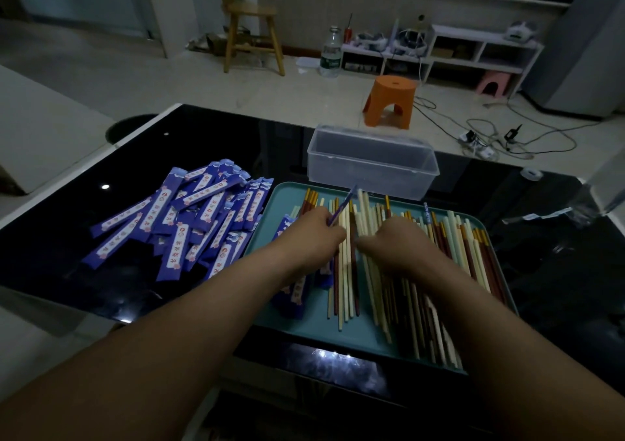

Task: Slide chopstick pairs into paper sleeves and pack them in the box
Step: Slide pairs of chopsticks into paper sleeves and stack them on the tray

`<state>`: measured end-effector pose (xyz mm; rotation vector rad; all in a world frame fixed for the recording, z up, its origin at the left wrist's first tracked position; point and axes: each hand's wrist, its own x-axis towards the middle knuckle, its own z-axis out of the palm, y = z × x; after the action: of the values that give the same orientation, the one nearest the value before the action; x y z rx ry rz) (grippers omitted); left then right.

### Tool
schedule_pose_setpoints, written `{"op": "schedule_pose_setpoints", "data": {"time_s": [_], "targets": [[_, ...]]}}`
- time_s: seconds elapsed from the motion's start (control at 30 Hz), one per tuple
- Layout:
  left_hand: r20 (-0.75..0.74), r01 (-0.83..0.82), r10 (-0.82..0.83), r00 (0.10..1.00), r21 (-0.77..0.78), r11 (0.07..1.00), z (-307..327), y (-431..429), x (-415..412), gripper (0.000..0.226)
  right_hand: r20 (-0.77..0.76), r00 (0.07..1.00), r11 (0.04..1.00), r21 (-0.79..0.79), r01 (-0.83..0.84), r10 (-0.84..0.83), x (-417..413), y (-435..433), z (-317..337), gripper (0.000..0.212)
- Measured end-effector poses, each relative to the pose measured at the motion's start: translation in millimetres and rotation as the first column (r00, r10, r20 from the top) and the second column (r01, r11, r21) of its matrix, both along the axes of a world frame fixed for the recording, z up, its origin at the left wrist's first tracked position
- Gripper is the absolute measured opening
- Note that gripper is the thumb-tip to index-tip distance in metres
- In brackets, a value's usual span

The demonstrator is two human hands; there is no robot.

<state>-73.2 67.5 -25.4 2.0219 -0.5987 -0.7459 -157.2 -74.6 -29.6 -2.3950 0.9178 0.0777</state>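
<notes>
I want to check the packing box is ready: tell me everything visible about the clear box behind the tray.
The clear box is a long rectangular tub of translucent frosted plastic with a protruding rim and rounded corners. Open-topped and apparently empty, it stands upright on the glossy black table, just beyond the teal tray's far edge. Neither the left hand nor the right hand touches it.

Over the tray point(314, 335), the right hand point(392, 242) hides its fingers, so its grasp on the chopsticks point(345, 288) cannot be told, and the print on the sleeves point(176, 217) left of the tray is too small to read.
</notes>
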Motion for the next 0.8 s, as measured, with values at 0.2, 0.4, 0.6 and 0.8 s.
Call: {"op": "schedule_pose_setpoints", "data": {"time_s": [0.2,0.4,0.6,0.8], "targets": [[-0.094,0.204,-0.207,0.974,-0.036,0.978,2,-2,-15,0.028,0.351,0.892,0.877,0.472,0.093,-0.284,-15,-22,12,0.030],[-0.180,0.214,-0.235,0.955,-0.129,0.968,5,-4,-23,0.014,0.416,0.866,0.825,0.565,-0.006,-0.278,-21,-26,6,0.025],[-0.172,0.174,-0.194,0.966,-0.125,0.977,-1,-3,-15,0.018,0.447,0.845,0.782,0.621,-0.056,-0.295,-24,-30,8,0.022],[-0.165,0.199,-0.215,0.962,-0.111,0.974,2,-2,-14,0.029,0.335,0.920,0.705,0.702,-0.100,-0.202,-30,-27,10,0.028]]}}
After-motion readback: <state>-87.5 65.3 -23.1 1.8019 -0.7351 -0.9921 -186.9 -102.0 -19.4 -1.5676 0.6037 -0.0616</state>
